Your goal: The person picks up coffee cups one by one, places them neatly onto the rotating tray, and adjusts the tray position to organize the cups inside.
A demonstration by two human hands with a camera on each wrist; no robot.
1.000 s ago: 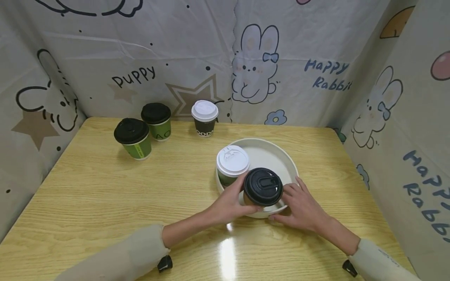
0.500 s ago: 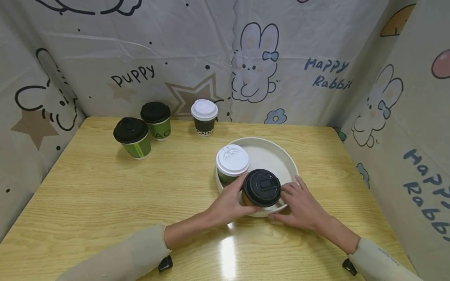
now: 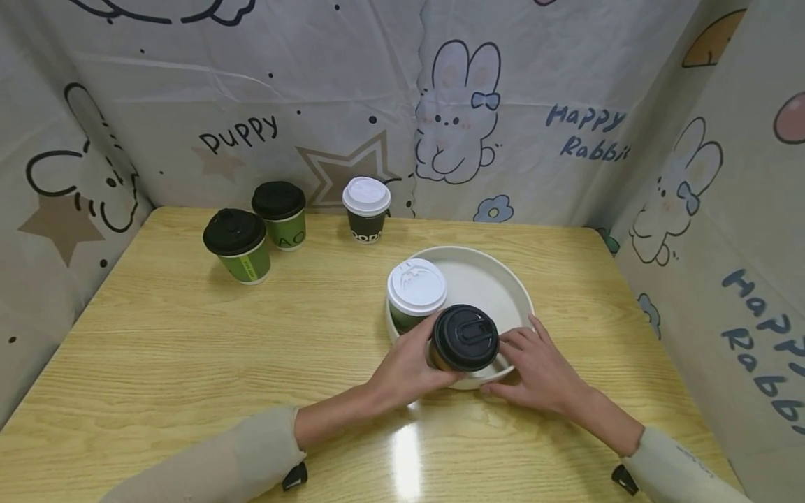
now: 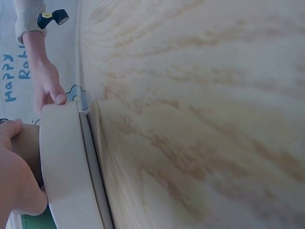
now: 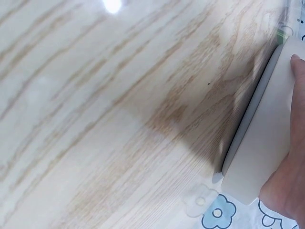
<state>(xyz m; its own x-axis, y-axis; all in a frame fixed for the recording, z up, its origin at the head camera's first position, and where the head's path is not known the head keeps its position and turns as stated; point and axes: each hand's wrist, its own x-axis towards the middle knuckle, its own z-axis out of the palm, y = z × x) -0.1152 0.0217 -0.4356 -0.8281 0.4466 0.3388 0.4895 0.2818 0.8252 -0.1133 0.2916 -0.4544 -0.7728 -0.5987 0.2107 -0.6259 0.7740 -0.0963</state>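
The left hand [image 3: 407,369] holds a brown cup with a black lid [image 3: 465,338] at the near side of the round tray [image 3: 487,279], the right hand [image 3: 542,367] pinches the tray's near right edge, and a green cup with a white lid [image 3: 416,288] stands in its left part.

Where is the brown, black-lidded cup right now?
In the head view, the brown cup is right of centre, gripped by the left hand at the near side of the round tray, beside the tray's white-lidded cup.
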